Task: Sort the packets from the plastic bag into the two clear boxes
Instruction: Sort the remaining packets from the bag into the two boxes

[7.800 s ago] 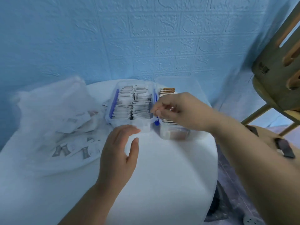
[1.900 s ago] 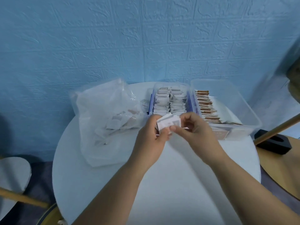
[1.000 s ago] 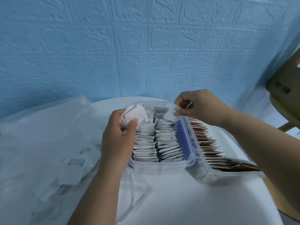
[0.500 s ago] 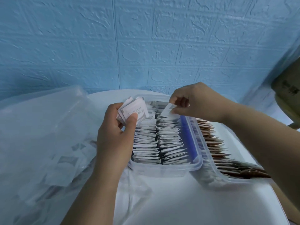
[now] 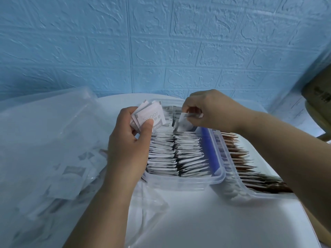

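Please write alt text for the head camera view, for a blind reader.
The right hand pinches one white packet at the far end of the left clear box, while the left hand holds a stack of sugar packets. The right clear box holds brown packets; the plastic bag lies at left.

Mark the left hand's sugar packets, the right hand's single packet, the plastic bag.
sugar packets (image 5: 150, 117), head view, front packet's printed face.
single packet (image 5: 183, 124), head view, white lower half.
plastic bag (image 5: 53, 133), head view, clear top sheet.

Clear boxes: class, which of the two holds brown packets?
The right clear box: its single row of brown packets sets it apart from the left clear box, filled with white packets.
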`<control>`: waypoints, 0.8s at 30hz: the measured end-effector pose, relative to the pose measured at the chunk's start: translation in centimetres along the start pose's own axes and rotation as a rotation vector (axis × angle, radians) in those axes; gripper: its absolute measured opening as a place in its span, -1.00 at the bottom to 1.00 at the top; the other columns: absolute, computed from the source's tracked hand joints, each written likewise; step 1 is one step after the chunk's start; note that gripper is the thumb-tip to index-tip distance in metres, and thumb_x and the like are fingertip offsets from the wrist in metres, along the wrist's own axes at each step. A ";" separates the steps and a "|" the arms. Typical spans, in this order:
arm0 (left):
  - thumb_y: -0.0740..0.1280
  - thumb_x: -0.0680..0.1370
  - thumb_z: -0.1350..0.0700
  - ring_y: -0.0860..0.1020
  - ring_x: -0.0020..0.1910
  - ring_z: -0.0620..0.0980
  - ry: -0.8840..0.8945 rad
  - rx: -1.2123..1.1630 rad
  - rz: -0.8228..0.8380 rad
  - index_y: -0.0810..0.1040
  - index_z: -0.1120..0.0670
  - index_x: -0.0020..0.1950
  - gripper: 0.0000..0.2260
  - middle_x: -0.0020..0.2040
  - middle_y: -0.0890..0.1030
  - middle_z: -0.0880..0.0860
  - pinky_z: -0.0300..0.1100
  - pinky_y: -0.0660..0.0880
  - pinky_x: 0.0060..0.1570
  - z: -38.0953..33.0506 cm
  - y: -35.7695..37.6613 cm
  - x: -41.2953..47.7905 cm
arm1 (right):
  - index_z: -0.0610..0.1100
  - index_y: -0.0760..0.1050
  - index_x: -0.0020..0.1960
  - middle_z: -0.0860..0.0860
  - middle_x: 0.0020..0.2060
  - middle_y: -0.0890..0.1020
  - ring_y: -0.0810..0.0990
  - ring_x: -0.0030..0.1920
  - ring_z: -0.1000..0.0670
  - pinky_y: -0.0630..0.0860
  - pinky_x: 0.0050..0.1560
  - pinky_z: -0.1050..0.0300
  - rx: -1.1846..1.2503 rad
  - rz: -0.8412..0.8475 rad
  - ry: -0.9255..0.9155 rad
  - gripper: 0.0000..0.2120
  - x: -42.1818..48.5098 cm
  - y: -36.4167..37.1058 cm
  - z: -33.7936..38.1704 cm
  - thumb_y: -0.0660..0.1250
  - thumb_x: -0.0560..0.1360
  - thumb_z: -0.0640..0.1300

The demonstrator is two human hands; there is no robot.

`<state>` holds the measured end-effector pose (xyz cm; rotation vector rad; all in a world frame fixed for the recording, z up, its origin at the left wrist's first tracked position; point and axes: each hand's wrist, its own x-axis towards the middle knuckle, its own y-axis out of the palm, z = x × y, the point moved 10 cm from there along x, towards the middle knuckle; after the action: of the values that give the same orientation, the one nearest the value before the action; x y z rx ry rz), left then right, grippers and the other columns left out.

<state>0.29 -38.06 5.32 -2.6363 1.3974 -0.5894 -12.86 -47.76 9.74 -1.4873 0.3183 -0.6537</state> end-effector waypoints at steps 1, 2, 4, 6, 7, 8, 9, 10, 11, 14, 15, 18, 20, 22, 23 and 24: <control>0.28 0.54 0.08 0.44 -0.22 -0.51 -0.001 0.000 0.000 0.36 -0.18 0.01 -0.82 -0.17 0.49 -0.32 -0.64 0.29 -0.33 0.0 0.0 0.0 | -0.14 0.57 -0.04 0.08 -0.26 0.49 0.43 -0.27 0.07 0.33 -0.21 0.28 0.010 -0.007 -0.001 -0.84 0.1 0.1 -0.1 0.35 0.38 -0.28; 0.28 0.54 0.08 0.44 -0.22 -0.50 -0.002 0.001 -0.001 0.36 -0.19 0.00 -0.83 -0.17 0.49 -0.32 -0.63 0.29 -0.33 0.0 0.0 0.0 | -0.15 0.57 -0.05 0.08 -0.26 0.49 0.44 -0.26 0.07 0.33 -0.20 0.29 0.022 -0.010 0.000 -0.84 0.2 0.3 -0.2 0.36 0.38 -0.28; 0.28 0.54 0.08 0.44 -0.23 -0.49 -0.003 0.004 -0.004 0.36 -0.19 -0.02 -0.83 -0.18 0.50 -0.32 -0.63 0.29 -0.33 0.0 -0.1 0.0 | -0.15 0.58 -0.05 0.09 -0.25 0.50 0.45 -0.25 0.07 0.31 -0.20 0.33 0.040 0.000 0.014 -0.85 0.3 0.7 -0.7 0.39 0.39 -0.26; 0.28 0.54 0.08 0.44 -0.22 -0.50 -0.005 0.002 0.000 0.36 -0.18 0.01 -0.83 -0.17 0.49 -0.32 -0.63 0.29 -0.32 0.0 0.0 0.0 | -0.14 0.58 -0.04 0.09 -0.24 0.52 0.46 -0.24 0.08 0.32 -0.18 0.33 0.045 0.020 0.028 -0.86 0.3 1.0 -1.1 0.41 0.40 -0.23; 0.28 0.54 0.08 0.44 -0.22 -0.51 -0.005 0.000 0.002 0.36 -0.18 0.03 -0.83 -0.17 0.48 -0.32 -0.64 0.29 -0.32 0.0 0.0 0.0 | -0.13 0.58 -0.04 0.10 -0.24 0.52 0.46 -0.24 0.08 0.34 -0.17 0.31 0.045 0.026 0.036 -0.86 0.3 1.1 -1.2 0.42 0.40 -0.21; 0.28 0.54 0.08 0.44 -0.21 -0.51 -0.004 -0.002 0.002 0.36 -0.17 0.03 -0.83 -0.16 0.48 -0.32 -0.64 0.29 -0.32 0.0 0.0 0.0 | -0.11 0.57 -0.04 0.10 -0.24 0.53 0.46 -0.24 0.08 0.36 -0.16 0.28 0.043 0.026 0.048 -0.85 0.3 1.2 -1.4 0.43 0.40 -0.20; 0.28 0.55 0.08 0.44 -0.21 -0.51 -0.003 -0.002 0.002 0.36 -0.17 0.04 -0.83 -0.16 0.48 -0.32 -0.64 0.29 -0.32 0.0 0.0 0.0 | -0.10 0.56 -0.05 0.10 -0.24 0.52 0.46 -0.23 0.08 0.37 -0.15 0.24 0.036 0.021 0.062 -0.85 0.4 1.2 -1.6 0.43 0.40 -0.20; 0.28 0.55 0.08 0.44 -0.21 -0.51 -0.003 -0.003 0.003 0.36 -0.17 0.04 -0.83 -0.16 0.48 -0.32 -0.64 0.30 -0.32 0.0 0.0 0.0 | -0.09 0.54 -0.06 0.10 -0.25 0.52 0.45 -0.22 0.07 0.36 -0.15 0.21 0.024 0.015 0.072 -0.85 0.5 1.1 -1.7 0.44 0.39 -0.19; 0.28 0.55 0.08 0.44 -0.21 -0.51 -0.002 -0.005 0.003 0.36 -0.17 0.04 -0.83 -0.16 0.48 -0.32 -0.63 0.30 -0.32 -0.1 0.0 0.0 | -0.10 0.54 -0.09 0.09 -0.25 0.51 0.44 -0.22 0.06 0.34 -0.16 0.19 0.012 0.010 0.075 -0.86 0.7 1.1 -1.8 0.45 0.38 -0.19; 0.27 0.55 0.09 0.44 -0.21 -0.50 -0.003 -0.006 0.006 0.36 -0.16 0.05 -0.82 -0.15 0.47 -0.33 -0.64 0.30 -0.32 -0.1 0.0 0.0 | -0.10 0.58 -0.13 0.06 -0.26 0.51 0.45 -0.21 0.05 0.36 -0.15 0.15 -0.025 0.044 0.098 -0.88 1.2 1.5 -2.1 0.47 0.35 -0.13; 0.27 0.55 0.08 0.44 -0.21 -0.50 -0.004 -0.005 0.007 0.35 -0.17 0.05 -0.82 -0.15 0.46 -0.34 -0.64 0.29 -0.32 -0.1 0.1 0.0 | -0.10 0.60 -0.14 0.06 -0.27 0.53 0.46 -0.22 0.05 0.39 -0.14 0.14 -0.034 0.065 0.111 -0.89 1.2 1.8 -2.2 0.47 0.36 -0.11; 0.28 0.54 0.08 0.43 -0.22 -0.52 -0.003 -0.001 0.004 0.36 -0.18 0.00 -0.83 -0.17 0.46 -0.34 -0.64 0.29 -0.32 -0.1 0.0 0.0 | -0.05 0.63 -0.14 0.06 -0.26 0.64 0.49 -0.23 0.10 0.46 -0.11 0.15 -0.027 0.101 0.132 -0.92 1.2 2.2 -2.6 0.45 0.40 -0.07; 0.28 0.54 0.07 0.42 -0.23 -0.54 -0.006 0.007 0.007 0.35 -0.21 -0.07 -0.83 -0.19 0.45 -0.36 -0.64 0.30 -0.31 -0.1 0.1 0.0 | -0.04 0.64 -0.11 0.07 -0.23 0.64 0.49 -0.22 0.13 0.43 -0.11 0.22 -0.015 0.116 0.122 -0.94 1.0 2.2 -2.8 0.42 0.43 -0.08; 0.28 0.55 0.06 0.42 -0.23 -0.55 -0.013 0.010 0.013 0.33 -0.23 -0.09 -0.81 -0.19 0.43 -0.38 -0.64 0.30 -0.33 0.0 0.1 0.0 | -0.05 0.62 -0.10 0.08 -0.23 0.57 0.46 -0.21 0.13 0.31 -0.18 0.29 -0.035 0.118 0.095 -0.94 0.9 1.9 -2.8 0.42 0.43 -0.11; 0.27 0.55 0.05 0.41 -0.23 -0.56 -0.018 0.010 0.016 0.32 -0.24 -0.09 -0.81 -0.19 0.43 -0.38 -0.64 0.30 -0.34 0.0 0.1 0.0 | -0.06 0.62 -0.12 0.08 -0.23 0.54 0.44 -0.22 0.13 0.28 -0.20 0.30 -0.049 0.117 0.096 -0.95 0.9 1.8 -2.8 0.43 0.42 -0.12; 0.27 0.55 0.05 0.41 -0.23 -0.56 -0.019 0.012 0.019 0.32 -0.24 -0.09 -0.81 -0.19 0.42 -0.39 -0.64 0.31 -0.35 0.0 0.2 0.0 | -0.06 0.61 -0.14 0.08 -0.24 0.56 0.45 -0.23 0.13 0.30 -0.21 0.29 -0.050 0.121 0.111 -0.96 0.8 1.9 -3.0 0.44 0.41 -0.14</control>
<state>0.15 -38.13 5.28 -2.6100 1.4074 -0.5670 -13.55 -50.75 7.84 -1.4697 0.5095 -0.6367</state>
